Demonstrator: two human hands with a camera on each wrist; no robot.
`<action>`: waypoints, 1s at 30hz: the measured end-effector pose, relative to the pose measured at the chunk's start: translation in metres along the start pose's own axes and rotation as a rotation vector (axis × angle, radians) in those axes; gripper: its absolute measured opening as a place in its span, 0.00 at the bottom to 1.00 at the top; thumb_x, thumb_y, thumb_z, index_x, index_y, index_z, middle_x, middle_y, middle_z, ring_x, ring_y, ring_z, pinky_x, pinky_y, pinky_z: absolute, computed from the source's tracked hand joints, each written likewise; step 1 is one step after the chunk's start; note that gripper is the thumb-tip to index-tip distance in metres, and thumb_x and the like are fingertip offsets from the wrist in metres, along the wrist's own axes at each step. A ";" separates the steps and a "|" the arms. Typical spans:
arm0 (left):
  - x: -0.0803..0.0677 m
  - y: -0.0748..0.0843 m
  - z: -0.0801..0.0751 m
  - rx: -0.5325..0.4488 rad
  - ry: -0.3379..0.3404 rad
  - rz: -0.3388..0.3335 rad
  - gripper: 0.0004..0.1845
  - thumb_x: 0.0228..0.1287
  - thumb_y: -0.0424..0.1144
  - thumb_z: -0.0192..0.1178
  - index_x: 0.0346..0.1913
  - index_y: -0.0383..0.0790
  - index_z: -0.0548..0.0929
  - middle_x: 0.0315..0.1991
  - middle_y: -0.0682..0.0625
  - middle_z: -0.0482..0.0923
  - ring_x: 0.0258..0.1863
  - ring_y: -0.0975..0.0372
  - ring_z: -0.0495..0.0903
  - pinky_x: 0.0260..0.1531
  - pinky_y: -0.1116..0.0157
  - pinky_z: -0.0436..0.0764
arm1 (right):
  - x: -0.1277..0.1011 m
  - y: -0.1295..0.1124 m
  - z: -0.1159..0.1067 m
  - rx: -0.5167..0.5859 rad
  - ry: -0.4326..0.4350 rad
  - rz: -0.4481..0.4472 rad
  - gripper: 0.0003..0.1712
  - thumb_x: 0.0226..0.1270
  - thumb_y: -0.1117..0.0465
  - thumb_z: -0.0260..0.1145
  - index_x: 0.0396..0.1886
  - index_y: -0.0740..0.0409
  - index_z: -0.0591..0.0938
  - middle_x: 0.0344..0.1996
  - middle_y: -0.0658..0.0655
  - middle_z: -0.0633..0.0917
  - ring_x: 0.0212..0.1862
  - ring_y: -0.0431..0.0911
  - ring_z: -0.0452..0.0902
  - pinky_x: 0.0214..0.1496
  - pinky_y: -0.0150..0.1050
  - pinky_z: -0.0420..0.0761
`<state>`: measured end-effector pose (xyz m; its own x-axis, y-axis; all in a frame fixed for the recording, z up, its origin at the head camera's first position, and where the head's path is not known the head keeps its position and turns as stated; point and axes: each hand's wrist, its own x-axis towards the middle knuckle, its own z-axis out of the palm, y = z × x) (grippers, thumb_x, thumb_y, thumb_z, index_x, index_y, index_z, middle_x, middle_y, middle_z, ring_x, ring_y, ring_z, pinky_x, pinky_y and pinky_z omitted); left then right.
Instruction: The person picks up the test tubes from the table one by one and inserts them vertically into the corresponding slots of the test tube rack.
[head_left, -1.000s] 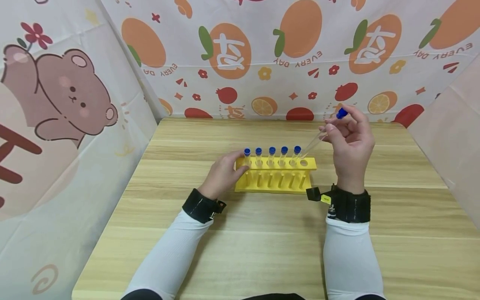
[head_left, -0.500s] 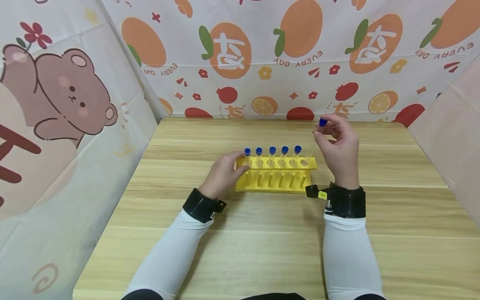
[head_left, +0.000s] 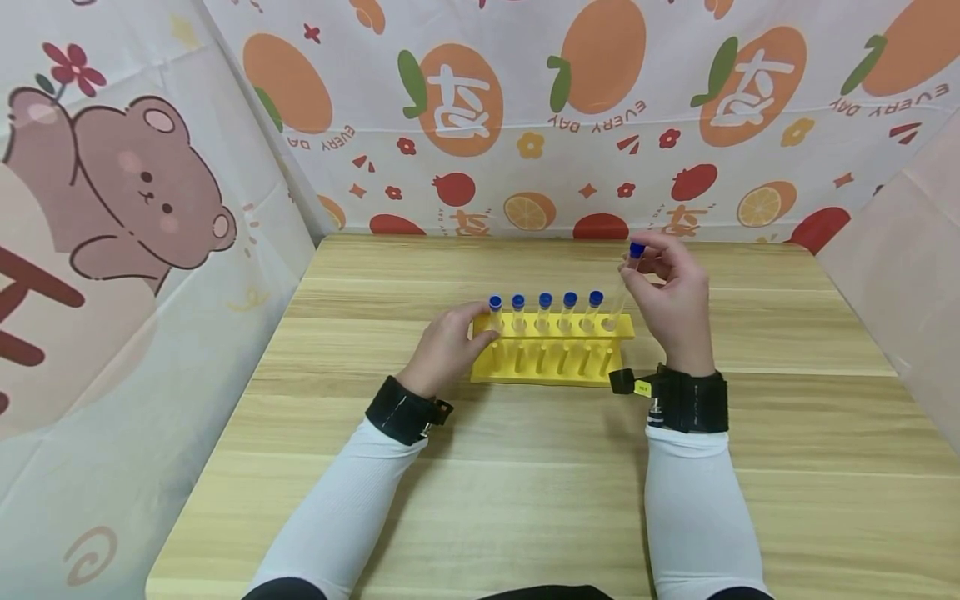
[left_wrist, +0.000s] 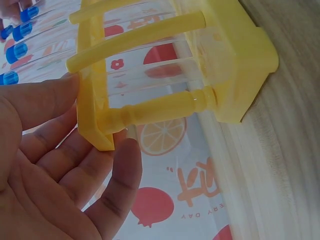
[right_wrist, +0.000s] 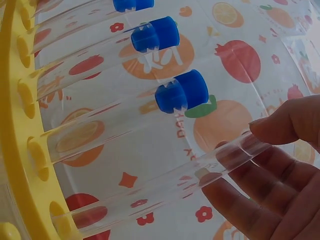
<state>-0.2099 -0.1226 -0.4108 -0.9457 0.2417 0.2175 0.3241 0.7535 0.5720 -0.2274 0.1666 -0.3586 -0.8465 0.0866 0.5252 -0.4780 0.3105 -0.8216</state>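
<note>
Our hands are both occupied. In the head view, our left hand (head_left: 447,343) rests against the left end of the yellow rack (head_left: 552,350), thumb and fingers curled onto its end plate, steadying it on the desk (head_left: 525,483). Our right hand (head_left: 670,293) pinches the sixth tube (head_left: 622,290) just below its blue cap. Five capped tubes (head_left: 543,312) stand in the rack's holes to the left. Compared with a second ago, the sixth tube has come from a steep slant above the rack to nearly upright, and its lower end now sits in the rightmost hole. We judge the tube entered but not yet seated: its cap stands well above the other five.

In the left wrist view, our left hand (left_wrist: 65,170) shows relaxed fingers, thumb on the rack's upper plate and fingertips under its corner. The rack (left_wrist: 235,60) stands flat on the desk (left_wrist: 290,165). The grip is light, a brace rather than a clamp.

In the right wrist view, the fingertips (right_wrist: 280,125) of our right hand (right_wrist: 265,195) close narrowly on the clear wall of the sixth tube (right_wrist: 165,192), which passes into the rack's top plate (right_wrist: 15,150). Neighbouring tubes (right_wrist: 125,110) lie parallel, just beside it. The tube's bottom end is hidden from this camera.
</note>
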 end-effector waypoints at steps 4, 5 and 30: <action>0.000 -0.001 0.001 -0.007 -0.008 -0.012 0.22 0.64 0.39 0.67 0.60 0.39 0.79 0.59 0.44 0.80 0.60 0.53 0.78 0.60 0.55 0.77 | -0.001 0.001 0.001 -0.014 -0.010 0.007 0.19 0.65 0.66 0.68 0.56 0.58 0.81 0.40 0.57 0.82 0.39 0.43 0.81 0.40 0.26 0.83; 0.000 0.000 0.000 -0.010 -0.009 -0.016 0.22 0.64 0.39 0.67 0.60 0.39 0.79 0.59 0.44 0.80 0.61 0.53 0.78 0.60 0.55 0.77 | -0.001 0.001 0.001 -0.020 -0.015 0.011 0.19 0.65 0.65 0.68 0.56 0.57 0.81 0.40 0.57 0.82 0.39 0.43 0.81 0.40 0.26 0.83; 0.001 -0.003 0.001 -0.047 -0.003 -0.015 0.21 0.64 0.40 0.67 0.58 0.38 0.80 0.57 0.44 0.81 0.60 0.54 0.78 0.59 0.56 0.78 | 0.000 0.004 -0.003 -0.176 -0.272 0.090 0.10 0.63 0.65 0.68 0.44 0.57 0.80 0.39 0.56 0.83 0.39 0.46 0.76 0.42 0.32 0.78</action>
<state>-0.2118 -0.1244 -0.4131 -0.9505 0.2325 0.2060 0.3106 0.7275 0.6118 -0.2285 0.1709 -0.3617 -0.9264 -0.1270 0.3545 -0.3706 0.4741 -0.7987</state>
